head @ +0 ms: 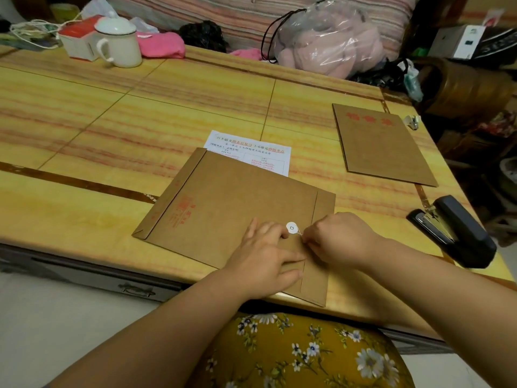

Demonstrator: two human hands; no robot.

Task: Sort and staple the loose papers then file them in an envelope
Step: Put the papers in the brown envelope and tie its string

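A kraft string-tie envelope (237,208) is laid at the bench's (84,113) near edge. It is pressed flat by the left hand (263,253), fingers straight. The closure string (299,232) is pinched by the right hand (335,239) beside the white button (291,227). Printed papers (251,151) protrude from beneath the envelope's far edge.

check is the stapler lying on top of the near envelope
No, the stapler sits on the bare table, apart from the near envelope.

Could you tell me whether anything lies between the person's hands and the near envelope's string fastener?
Nothing visible does. The left hand presses flat on the near envelope just beside the white fastener disc, and the right hand already pinches the thin string that runs from the disc. The stapler sits off to the right.
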